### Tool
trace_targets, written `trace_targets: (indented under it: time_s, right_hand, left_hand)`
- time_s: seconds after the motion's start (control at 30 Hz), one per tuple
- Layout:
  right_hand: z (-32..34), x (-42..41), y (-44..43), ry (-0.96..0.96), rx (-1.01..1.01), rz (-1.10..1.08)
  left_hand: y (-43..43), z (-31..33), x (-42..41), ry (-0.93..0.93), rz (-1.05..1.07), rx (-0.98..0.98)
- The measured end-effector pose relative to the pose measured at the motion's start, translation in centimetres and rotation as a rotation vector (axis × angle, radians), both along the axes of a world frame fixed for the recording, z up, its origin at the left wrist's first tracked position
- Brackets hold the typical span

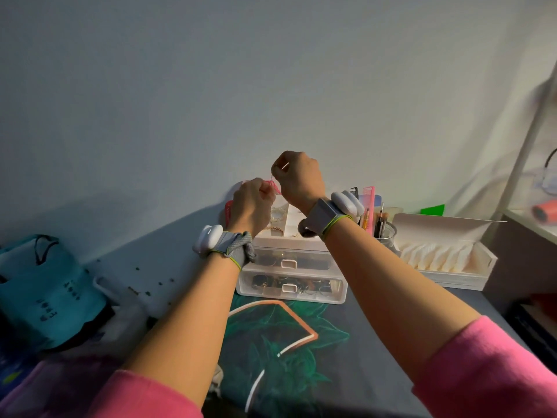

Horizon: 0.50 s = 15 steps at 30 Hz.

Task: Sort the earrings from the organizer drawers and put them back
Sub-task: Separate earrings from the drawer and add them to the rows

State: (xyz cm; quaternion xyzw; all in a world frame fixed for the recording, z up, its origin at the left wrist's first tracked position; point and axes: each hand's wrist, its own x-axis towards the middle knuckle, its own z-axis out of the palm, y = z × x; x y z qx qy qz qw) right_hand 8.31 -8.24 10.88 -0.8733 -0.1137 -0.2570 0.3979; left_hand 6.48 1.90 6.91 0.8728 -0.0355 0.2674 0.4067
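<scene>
**Both hands working one pink earring above the organizer**

The right hand is pinching the thin wire hook of a pink earring between thumb and forefinger, the other fingers curling in; the left hand is gripping the earring's lower pink part, fingers clenching round it, though the knuckles are hiding exactly how they are lying; the earring is hanging in the air between the two hands, just above the back of the open top tray

Judging from this, the person is holding it up and taut to inspect or untangle it before sorting, as a piece this thin is needing two pinches to stay steady

The organizer is sitting on a dark printed mat near the wall; it is white hard plastic, boxy, with two clear glossy fronts; the upper drawer and lower drawer are both sitting pushed in, showing dark hoops and metal rings inside; fine gold chains are lying in the tray

The hook is looking stiff and springy, the pink part light and fan-like, possibly plastic, too blurred to be sure; to the right a clear cup is holding pencils, and a white lidded box is standing open with soft folded pads in a row
</scene>
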Motion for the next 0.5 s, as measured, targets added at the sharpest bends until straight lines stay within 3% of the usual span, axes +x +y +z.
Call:
trace_targets:
  time_s: [0.5]
  right_hand:
    - [2.0, -1.7, -2.7, -0.082, 0.355, -0.041]
  left_hand:
    - [-3.0, 1.5, -2.7, -0.053, -0.099, -0.190]
